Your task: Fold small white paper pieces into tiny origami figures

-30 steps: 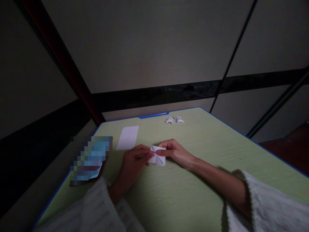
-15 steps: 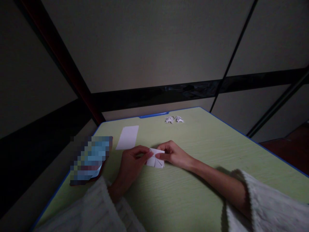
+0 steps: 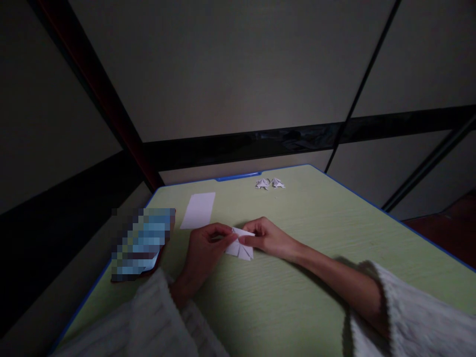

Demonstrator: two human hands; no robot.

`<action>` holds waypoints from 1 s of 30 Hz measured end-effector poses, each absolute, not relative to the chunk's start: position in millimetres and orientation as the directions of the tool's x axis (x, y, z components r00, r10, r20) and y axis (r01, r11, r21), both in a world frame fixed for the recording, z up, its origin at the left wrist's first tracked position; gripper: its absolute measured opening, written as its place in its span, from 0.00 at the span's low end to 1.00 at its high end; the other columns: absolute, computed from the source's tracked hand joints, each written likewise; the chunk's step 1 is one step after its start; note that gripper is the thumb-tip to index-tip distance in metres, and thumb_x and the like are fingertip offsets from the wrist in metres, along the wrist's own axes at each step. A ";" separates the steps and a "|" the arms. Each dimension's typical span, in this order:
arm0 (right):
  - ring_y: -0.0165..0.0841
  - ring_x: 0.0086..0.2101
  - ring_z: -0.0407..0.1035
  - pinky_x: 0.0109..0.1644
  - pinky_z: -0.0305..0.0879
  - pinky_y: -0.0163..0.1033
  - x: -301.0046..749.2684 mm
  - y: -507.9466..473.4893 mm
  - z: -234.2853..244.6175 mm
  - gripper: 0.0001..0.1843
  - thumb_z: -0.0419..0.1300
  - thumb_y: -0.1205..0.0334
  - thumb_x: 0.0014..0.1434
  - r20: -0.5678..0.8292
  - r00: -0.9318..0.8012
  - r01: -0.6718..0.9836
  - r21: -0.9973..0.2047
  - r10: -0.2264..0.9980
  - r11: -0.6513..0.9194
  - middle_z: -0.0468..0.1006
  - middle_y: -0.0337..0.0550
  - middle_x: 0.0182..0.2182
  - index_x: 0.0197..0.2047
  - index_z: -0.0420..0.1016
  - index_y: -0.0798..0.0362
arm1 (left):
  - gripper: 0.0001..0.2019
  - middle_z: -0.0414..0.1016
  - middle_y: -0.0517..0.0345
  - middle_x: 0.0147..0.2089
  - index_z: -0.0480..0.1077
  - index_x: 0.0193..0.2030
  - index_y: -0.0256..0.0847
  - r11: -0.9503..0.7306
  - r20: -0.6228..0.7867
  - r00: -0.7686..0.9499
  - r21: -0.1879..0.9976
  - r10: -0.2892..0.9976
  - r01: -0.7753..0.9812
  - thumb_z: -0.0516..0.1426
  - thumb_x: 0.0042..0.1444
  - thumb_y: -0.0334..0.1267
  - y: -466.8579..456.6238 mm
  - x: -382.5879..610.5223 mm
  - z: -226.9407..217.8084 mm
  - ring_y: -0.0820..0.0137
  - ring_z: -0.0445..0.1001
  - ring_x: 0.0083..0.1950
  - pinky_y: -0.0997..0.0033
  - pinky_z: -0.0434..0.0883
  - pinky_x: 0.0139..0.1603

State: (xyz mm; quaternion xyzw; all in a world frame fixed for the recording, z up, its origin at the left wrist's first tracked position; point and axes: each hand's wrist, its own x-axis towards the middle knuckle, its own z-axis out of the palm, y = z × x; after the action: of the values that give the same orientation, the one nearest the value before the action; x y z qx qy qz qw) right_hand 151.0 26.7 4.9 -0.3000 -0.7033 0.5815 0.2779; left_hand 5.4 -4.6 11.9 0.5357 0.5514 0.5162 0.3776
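Observation:
A small piece of folded white paper is held between my two hands, just above or on the table; I cannot tell which. Creases fan out over its near side, and its lower edge splits into pointed flaps. My left hand pinches the paper's upper left corner between thumb and fingers. From the right, my right hand grips it with the thumb on top and the curled fingers behind. The fingertips hide part of the paper's upper half.
On the pale green, blue-edged table lies a white paper sheet, beyond my left hand. Two folded paper figures sit near the far edge. A blurred-out, dark-edged flat object lies at left. Cabinet panels rise behind the table.
The flaps along the paper's lower edge stand a little further apart, with a pointed one now showing at the right. Both hands keep their hold. The view has shifted slightly.

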 end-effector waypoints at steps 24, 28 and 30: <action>0.20 0.15 0.50 0.18 0.44 0.28 146.1 18.9 17.1 0.08 0.54 0.67 0.42 -0.040 -0.579 0.156 -0.986 0.814 0.063 0.58 0.32 0.13 0.17 0.61 0.59 | 0.07 0.67 0.67 0.17 0.63 0.20 0.36 -0.083 0.100 -0.132 0.989 0.986 0.123 0.59 0.32 0.29 -5.0 7.9 14.9 0.79 0.64 0.19 0.81 0.61 0.20; 0.20 0.15 0.49 0.18 0.44 0.28 146.5 19.6 16.3 0.08 0.55 0.66 0.42 -0.034 -0.587 0.146 -0.987 0.809 0.064 0.58 0.32 0.13 0.17 0.61 0.60 | 0.12 0.66 0.69 0.16 0.59 0.27 0.38 -0.094 0.098 -0.056 0.992 0.994 0.083 0.58 0.35 0.28 -4.3 7.4 13.1 0.79 0.63 0.18 0.82 0.59 0.19; 0.20 0.15 0.49 0.18 0.44 0.28 146.7 20.4 15.1 0.08 0.55 0.66 0.42 -0.029 -0.598 0.144 -0.987 0.801 0.071 0.57 0.32 0.13 0.16 0.61 0.60 | 0.11 0.64 0.70 0.16 0.58 0.28 0.38 -0.107 0.110 -0.025 0.990 0.994 0.094 0.57 0.36 0.28 -4.7 6.9 12.4 0.80 0.62 0.18 0.82 0.58 0.19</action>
State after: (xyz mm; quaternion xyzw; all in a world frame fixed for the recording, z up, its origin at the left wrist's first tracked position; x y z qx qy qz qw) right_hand 146.7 20.4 15.1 -0.3497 -0.6759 0.5848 0.2809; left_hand 6.9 -4.7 12.4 0.5415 0.5021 0.5102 0.4409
